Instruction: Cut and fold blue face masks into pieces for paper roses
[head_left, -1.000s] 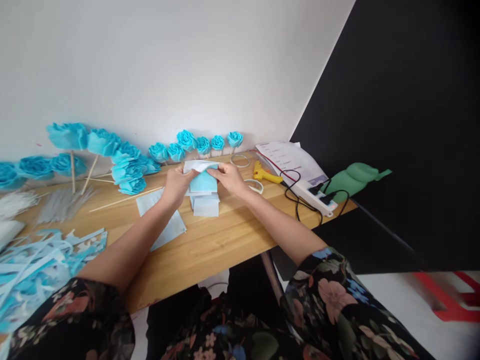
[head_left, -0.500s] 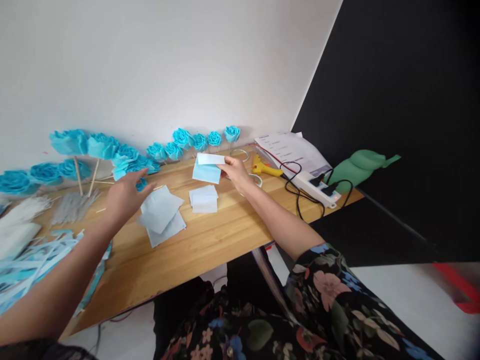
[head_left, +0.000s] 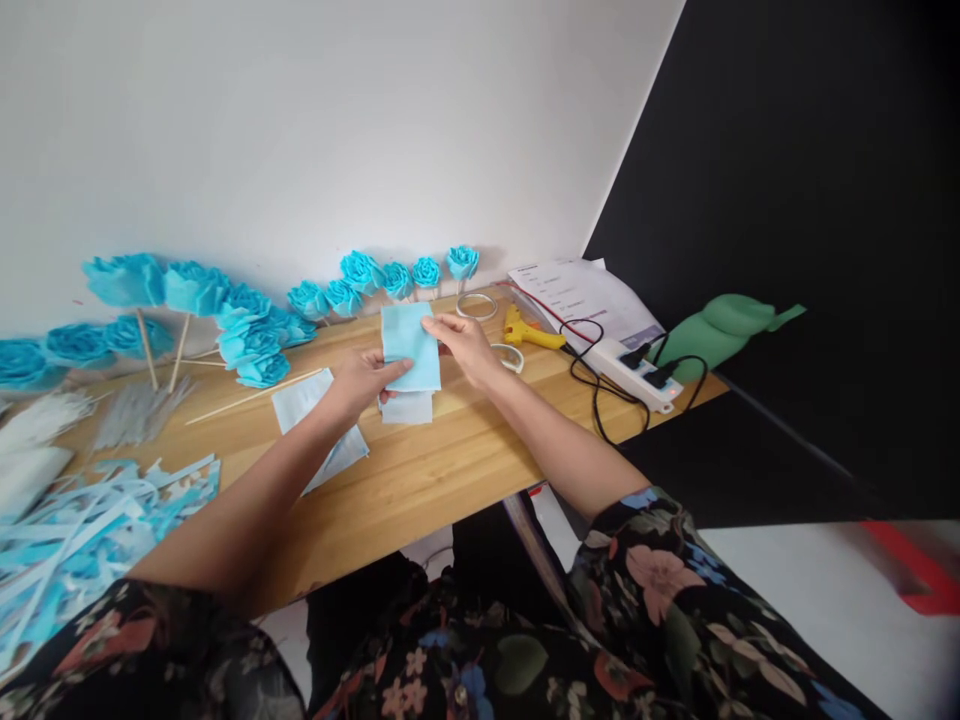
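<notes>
I hold a light blue sheet (head_left: pixel 409 347) up over the wooden table (head_left: pixel 420 480). My left hand (head_left: pixel 361 380) pinches its lower left corner. My right hand (head_left: pixel 463 345) grips its upper right edge with closed fingers. Under the sheet lies a small stack of white and pale blue squares (head_left: pixel 406 407). A few larger pale sheets (head_left: pixel 311 420) rest flat beneath my left forearm.
Blue paper roses on sticks (head_left: pixel 240 320) line the wall at the back. Blue and white paper strips (head_left: pixel 67 530) pile at the left. A yellow glue gun (head_left: pixel 531 335), white tape rings (head_left: pixel 480 304), a power strip with black cords (head_left: pixel 630 368) and papers (head_left: pixel 581 290) sit at the right.
My left hand came back from the left and took hold of the blue sheet. The sheet, folded half a second ago, now hangs open between both hands.
</notes>
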